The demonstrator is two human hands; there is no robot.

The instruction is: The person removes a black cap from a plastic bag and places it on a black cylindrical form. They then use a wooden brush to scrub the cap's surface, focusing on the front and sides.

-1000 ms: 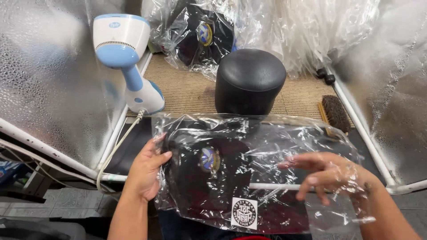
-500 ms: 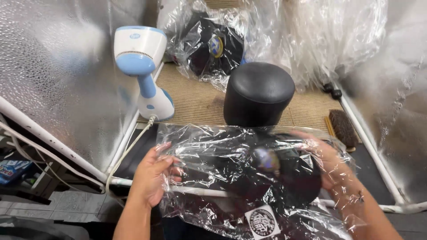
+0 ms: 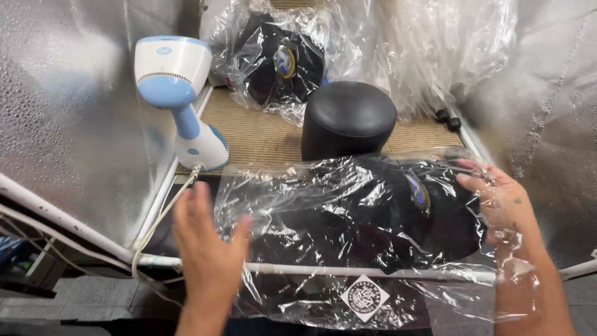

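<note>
1. Since half a second ago: the left hand (image 3: 208,261) has come off the bagged cap (image 3: 373,211) and now sits just left of it, fingers spread, palm flat, holding nothing. The cap's emblem has swung toward the right end of the bag.
2. The right hand (image 3: 497,199) is at the bag's right edge, fingers loosely open against the clear plastic. Whether it actually pinches the film, I can't tell.
3. Bagged cap: dark cap in a clear plastic bag (image 3: 298,205), lying across the white pipe rail (image 3: 311,270), directly in front of the black dome form (image 3: 348,118). A diamond-shaped sticker (image 3: 365,298) sits on the bag's near edge.
4. Surface: tan ribbed mat (image 3: 261,134) under the dome form.
5. A white-and-blue handheld steamer (image 3: 177,93) stands left of the dome, on the mat's left edge, its cord (image 3: 161,214) trailing toward the rail.
6. A second bagged cap (image 3: 283,62) lies behind the dome, with loose plastic (image 3: 435,50) piled to the right of it.
7. Enclosure: silver foil walls (image 3: 62,112) left and right of the dome.
</note>
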